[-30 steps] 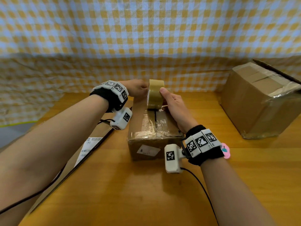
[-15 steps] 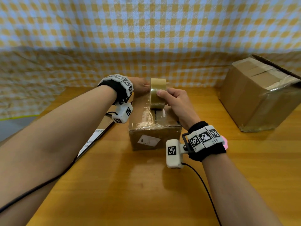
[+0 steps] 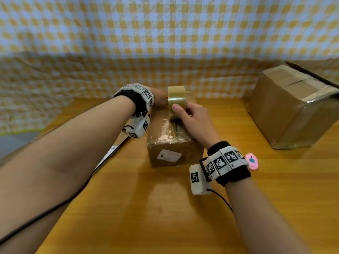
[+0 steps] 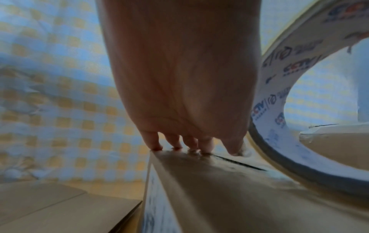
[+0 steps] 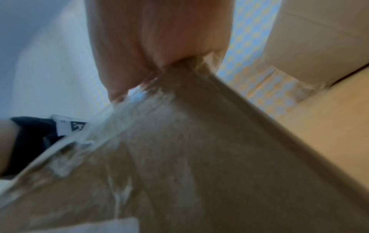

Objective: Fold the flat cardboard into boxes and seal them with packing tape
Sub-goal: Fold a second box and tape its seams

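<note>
Two hands on small brown cardboard box (image 3: pixel 174 142) at frame centre, long axis running away from camera, glossy wrinkled film on top, right hand (image 3: pixel 192 116) gripping tape roll (image 3: pixel 176 101) upright on edge, left hand (image 4: pixel 179 78) fingertips pressing far top edge, fingers straight, larger taped box (image 3: pixel 293 110) upper right, wooden table (image 3: pixel 165 208).

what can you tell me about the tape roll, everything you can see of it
The tape roll is tan, translucent packing tape on a white core printed with blue and red logos. It stands on edge on top of the small box, over its centre seam at the far end. The right hand grips it, thumb on the outer face. The left hand presses the box top beside it.
</note>
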Action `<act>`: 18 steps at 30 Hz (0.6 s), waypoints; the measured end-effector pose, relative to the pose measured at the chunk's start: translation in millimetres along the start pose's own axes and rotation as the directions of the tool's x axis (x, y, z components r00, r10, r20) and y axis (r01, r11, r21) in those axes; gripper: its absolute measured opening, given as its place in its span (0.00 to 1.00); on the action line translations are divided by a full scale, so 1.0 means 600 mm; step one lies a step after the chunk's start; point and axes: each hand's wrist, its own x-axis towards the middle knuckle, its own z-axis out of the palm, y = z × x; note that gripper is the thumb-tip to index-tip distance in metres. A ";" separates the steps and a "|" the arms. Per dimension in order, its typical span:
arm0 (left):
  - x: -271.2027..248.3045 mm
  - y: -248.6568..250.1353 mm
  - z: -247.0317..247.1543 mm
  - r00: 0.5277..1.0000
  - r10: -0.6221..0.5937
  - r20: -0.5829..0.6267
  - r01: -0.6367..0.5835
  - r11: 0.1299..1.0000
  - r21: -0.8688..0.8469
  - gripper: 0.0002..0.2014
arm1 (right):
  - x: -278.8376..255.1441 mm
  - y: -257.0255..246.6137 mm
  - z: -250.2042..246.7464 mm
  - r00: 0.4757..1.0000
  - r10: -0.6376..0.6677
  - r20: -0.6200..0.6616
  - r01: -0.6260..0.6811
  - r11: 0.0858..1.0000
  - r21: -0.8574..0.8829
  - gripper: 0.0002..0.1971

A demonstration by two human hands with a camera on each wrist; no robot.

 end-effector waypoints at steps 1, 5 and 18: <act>-0.002 0.002 0.000 0.999 0.028 0.020 -0.028 1.000 -0.003 0.15 | 0.003 0.002 -0.002 1.000 0.002 -0.009 -0.002 1.000 -0.003 0.10; -0.011 0.008 -0.005 0.997 0.059 0.040 -0.059 0.998 0.007 0.18 | 0.008 0.006 -0.005 1.000 0.008 -0.009 -0.008 1.000 0.009 0.09; -0.029 0.013 0.009 0.992 0.023 -0.127 -0.013 0.997 0.078 0.20 | 0.014 0.018 0.005 0.998 -0.026 -0.052 0.022 0.997 -0.074 0.16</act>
